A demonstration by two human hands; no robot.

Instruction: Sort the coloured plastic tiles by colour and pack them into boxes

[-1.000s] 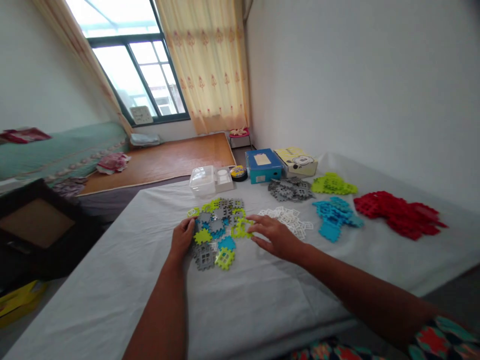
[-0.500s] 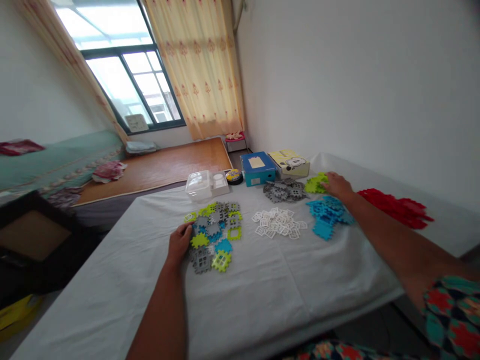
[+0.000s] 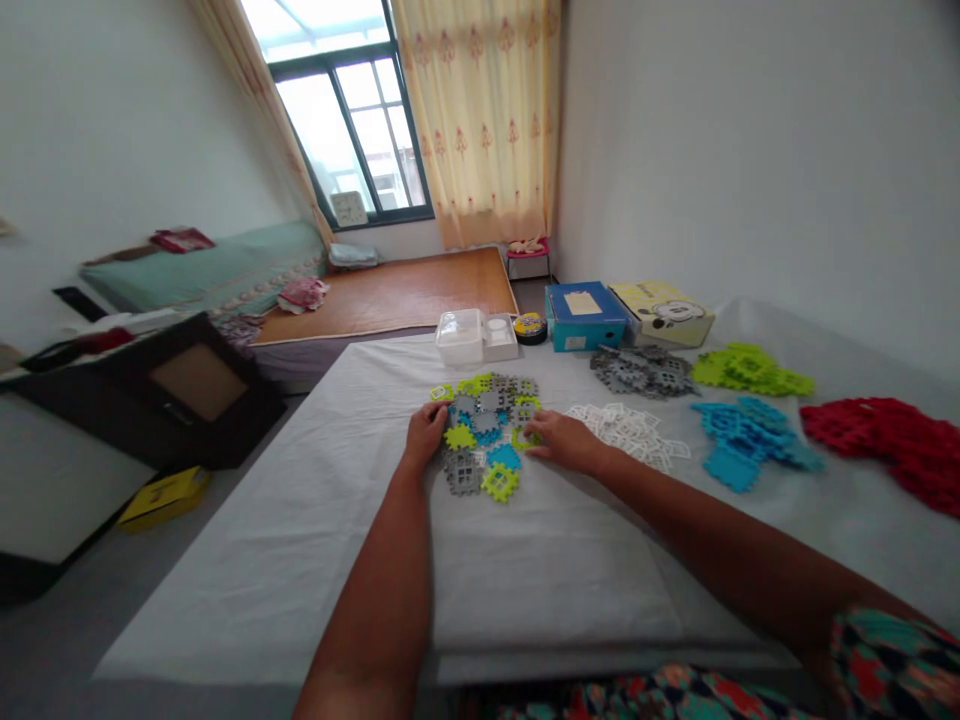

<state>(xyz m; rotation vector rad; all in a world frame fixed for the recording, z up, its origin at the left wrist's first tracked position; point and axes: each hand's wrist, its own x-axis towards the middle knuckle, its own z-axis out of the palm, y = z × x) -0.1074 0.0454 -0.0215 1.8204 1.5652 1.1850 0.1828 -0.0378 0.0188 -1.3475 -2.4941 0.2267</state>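
Observation:
A mixed pile of interlocking plastic tiles (image 3: 486, 425) in grey, lime green, blue and white lies on the white-covered table. My left hand (image 3: 426, 434) rests at its left edge, fingers bent together; whatever they may hold is hidden. At the right edge, my right hand (image 3: 564, 440) has its fingers closed on a lime green square frame tile (image 3: 520, 438). Near the front of the pile are a blue tile (image 3: 504, 457), a grey window tile (image 3: 464, 473) and a green window tile (image 3: 500, 482). Several white window pieces (image 3: 634, 432) lie beyond my right hand, partly behind my forearm.
Sorted heaps of grey (image 3: 643, 371), green (image 3: 750, 370), blue (image 3: 754, 440) and red tiles (image 3: 889, 440) spread rightward. Behind stand a clear plastic box (image 3: 459, 336), a round yellow-and-black tin (image 3: 530, 328), a blue box (image 3: 583, 316) and a yellow box (image 3: 664, 312).
My right hand has left the green heap and come to the mixed pile's right edge. My left hand stays at the pile's left side. The camera view has swung left.

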